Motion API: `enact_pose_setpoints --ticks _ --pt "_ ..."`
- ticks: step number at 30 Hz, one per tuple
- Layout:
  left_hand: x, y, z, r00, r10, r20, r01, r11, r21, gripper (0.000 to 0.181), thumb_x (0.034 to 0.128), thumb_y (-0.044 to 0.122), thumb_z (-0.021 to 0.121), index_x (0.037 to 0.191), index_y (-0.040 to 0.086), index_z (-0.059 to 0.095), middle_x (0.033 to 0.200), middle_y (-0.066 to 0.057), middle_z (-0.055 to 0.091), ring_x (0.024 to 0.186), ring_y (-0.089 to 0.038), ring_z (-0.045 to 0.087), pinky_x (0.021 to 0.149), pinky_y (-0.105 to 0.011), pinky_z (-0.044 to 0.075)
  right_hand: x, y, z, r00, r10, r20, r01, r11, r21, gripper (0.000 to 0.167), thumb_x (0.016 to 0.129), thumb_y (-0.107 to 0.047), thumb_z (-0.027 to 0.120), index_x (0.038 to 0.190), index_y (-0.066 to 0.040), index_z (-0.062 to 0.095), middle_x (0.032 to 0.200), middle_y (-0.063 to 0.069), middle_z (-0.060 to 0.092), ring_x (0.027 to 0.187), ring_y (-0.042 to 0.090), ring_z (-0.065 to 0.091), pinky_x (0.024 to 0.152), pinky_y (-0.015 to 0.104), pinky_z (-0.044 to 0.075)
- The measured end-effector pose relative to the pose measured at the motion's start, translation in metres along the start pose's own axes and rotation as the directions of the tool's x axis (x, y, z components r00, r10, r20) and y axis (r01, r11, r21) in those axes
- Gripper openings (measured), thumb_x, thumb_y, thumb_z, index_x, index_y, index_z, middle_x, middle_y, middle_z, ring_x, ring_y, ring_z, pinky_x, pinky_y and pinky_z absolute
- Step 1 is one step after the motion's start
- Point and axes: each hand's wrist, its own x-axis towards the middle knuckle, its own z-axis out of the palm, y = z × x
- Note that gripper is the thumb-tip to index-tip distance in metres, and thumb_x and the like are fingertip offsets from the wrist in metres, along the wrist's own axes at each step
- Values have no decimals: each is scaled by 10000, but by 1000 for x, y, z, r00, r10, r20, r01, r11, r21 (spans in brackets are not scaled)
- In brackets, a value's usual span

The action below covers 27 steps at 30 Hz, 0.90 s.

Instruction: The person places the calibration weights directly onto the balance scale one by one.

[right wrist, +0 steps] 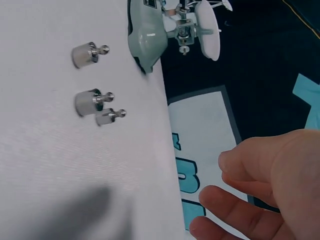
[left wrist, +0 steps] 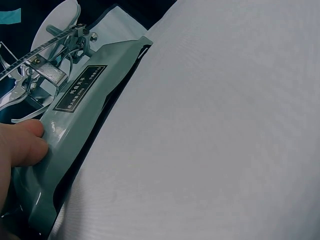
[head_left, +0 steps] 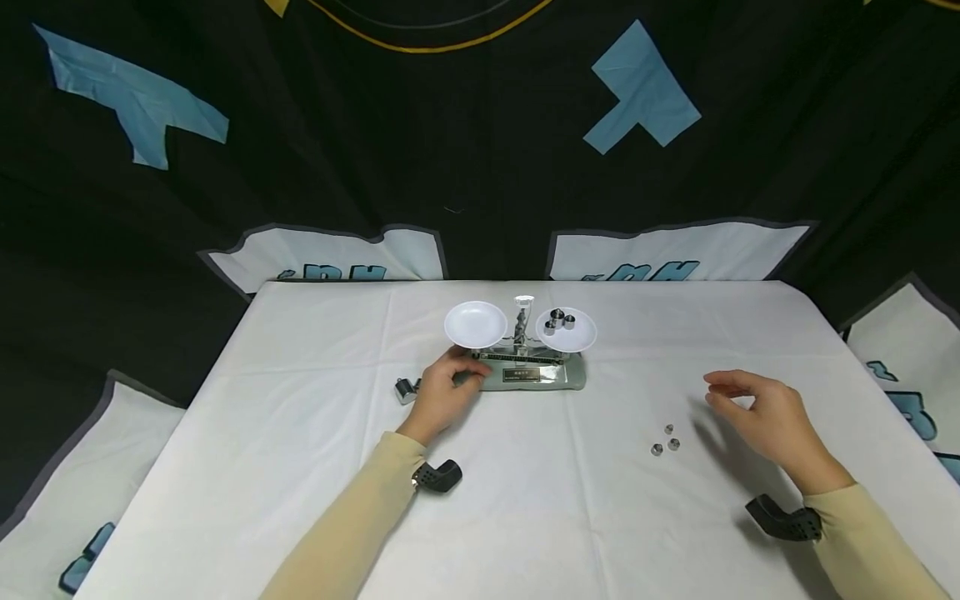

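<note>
Table (head_left: 487, 525) bears our balance scale (head_left: 555, 379), its left end held by our left hand (head_left: 442, 393); our right hand (head_left: 772, 417) hovers, relaxed and empty. Right pan (head_left: 581, 335) carries weights (head_left: 557, 316), our left hand crowds a metal piece (head_left: 406, 393), and three tiny weights (head_left: 674, 444) lie near our right.

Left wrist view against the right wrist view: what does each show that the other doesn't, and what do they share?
Only the left wrist view shows the left hand, its fingertips touching the green base of the balance. Only the right wrist view shows three metal weights and the right hand. Both show the base, a white pan and the white cloth.
</note>
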Motion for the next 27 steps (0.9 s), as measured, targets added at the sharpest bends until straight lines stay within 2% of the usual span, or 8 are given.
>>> enact_pose_setpoints --ticks 7,13,21,23,27 --pt "-1 1 1 1000 -11 7 11 1000 -4 131 870 5 682 945 46 781 1314 -185 677 1394 -375 531 1202 -522 392 -11 1 7 1000 14 21 -14 1000 -2 209 904 -109 730 1101 -44 756 948 117 773 839 -189 483 678 216 502" --pt "-1 1 0 999 -32 11 32 999 -11 129 876 9 683 951 45 781 1354 -185 658 1421 -361 508 1224 -503 368 -17 0 15 999 13 42 -14 1000 6 202 885 -87 743 1082 -48 759 928 100 772 812 -117 531 621 199 469" --pt "-2 2 0 1000 -15 0 15 1000 -12 132 862 4 686 942 44 782 1309 -186 679 1410 -377 513 1207 -527 383 -24 -3 24 997 -9 75 8 1000 12 206 842 -28 763 1045 -62 763 914 69 779 812 191 704 612 208 485" --pt "-2 2 0 1000 -18 2 18 1000 -13 138 862 0 680 945 44 782 1331 -187 669 1414 -374 511 1210 -522 382 -25 -4 26 996 -11 88 11 1000 7 209 830 -17 768 1030 -75 766 913 56 781 809 174 705 635 215 500" --pt "-1 1 -1 1000 -24 10 24 1000 -9 137 871 5 677 953 41 781 1360 -189 654 1424 -367 503 1221 -511 370 -27 -5 28 992 -10 125 10 1000 1 208 809 -5 777 996 -95 767 898 24 777 807 44 668 691 229 528"
